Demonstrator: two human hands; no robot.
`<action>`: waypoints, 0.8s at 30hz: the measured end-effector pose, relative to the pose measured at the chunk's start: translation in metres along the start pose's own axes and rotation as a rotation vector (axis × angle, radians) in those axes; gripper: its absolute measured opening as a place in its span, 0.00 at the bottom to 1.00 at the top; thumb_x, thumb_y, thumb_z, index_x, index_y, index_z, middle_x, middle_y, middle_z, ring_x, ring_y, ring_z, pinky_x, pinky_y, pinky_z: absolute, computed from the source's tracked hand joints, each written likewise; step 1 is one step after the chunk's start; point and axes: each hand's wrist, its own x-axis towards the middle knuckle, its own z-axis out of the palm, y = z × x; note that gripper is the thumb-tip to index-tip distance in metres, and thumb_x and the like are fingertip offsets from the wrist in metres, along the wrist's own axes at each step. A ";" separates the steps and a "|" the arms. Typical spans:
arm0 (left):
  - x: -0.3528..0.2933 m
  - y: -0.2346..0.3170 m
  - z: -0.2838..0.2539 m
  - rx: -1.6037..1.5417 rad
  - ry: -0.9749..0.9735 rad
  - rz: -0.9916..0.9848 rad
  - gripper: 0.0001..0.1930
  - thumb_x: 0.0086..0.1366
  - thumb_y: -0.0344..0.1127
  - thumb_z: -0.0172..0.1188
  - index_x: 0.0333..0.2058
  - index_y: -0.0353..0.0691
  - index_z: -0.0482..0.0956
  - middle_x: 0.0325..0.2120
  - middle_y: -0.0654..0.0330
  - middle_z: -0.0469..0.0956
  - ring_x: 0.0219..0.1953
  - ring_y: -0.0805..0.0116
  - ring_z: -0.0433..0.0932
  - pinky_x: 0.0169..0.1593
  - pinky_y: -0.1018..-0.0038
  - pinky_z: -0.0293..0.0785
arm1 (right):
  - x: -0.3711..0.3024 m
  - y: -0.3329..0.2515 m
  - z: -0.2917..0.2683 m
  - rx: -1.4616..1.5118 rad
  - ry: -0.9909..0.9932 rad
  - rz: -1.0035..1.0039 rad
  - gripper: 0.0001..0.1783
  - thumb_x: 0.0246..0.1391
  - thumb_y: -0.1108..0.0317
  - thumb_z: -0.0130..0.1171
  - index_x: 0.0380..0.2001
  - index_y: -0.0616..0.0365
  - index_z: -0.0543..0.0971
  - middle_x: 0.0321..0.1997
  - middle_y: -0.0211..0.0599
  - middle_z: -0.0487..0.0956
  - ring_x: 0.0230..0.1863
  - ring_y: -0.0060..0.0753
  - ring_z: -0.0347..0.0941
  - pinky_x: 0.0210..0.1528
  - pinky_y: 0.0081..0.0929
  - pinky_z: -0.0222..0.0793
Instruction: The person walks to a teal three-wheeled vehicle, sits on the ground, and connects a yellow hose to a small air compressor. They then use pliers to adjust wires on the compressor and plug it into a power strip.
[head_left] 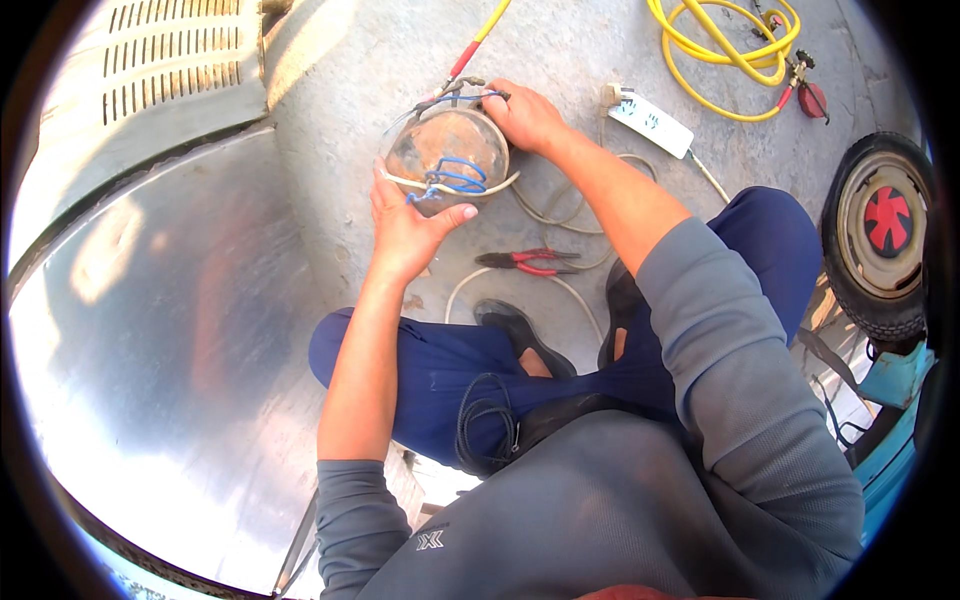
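Note:
A rusty, dome-topped compressor [440,140], of the refrigerator kind, stands on the grey floor in front of me. Blue wire [458,178] is coiled over its near side, and a pale cable [410,183] crosses there. My left hand [405,225] cups its left and near side, thumb stretched along the front. At the far right side my right hand [522,115] is closed, fingertips at a small dark piece where a thin blue wire ends; what it grips is partly hidden. A yellow hose [490,25] with a red end meets the pipes behind the dome.
Red-handled pliers [525,262] lie near my shoes. A white power strip [650,122] and its cable are to the right. Farther right are a coiled yellow hose [715,60] with a red gauge [813,102] and a wheel [885,235]. A shiny metal panel [180,290] fills the left.

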 end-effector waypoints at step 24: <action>0.001 0.002 -0.001 -0.015 -0.027 -0.021 0.75 0.41 0.51 0.85 0.72 0.23 0.36 0.69 0.33 0.54 0.73 0.40 0.53 0.74 0.56 0.52 | 0.002 0.003 0.000 -0.013 -0.018 -0.008 0.26 0.62 0.46 0.43 0.51 0.49 0.80 0.51 0.49 0.83 0.55 0.56 0.77 0.56 0.47 0.71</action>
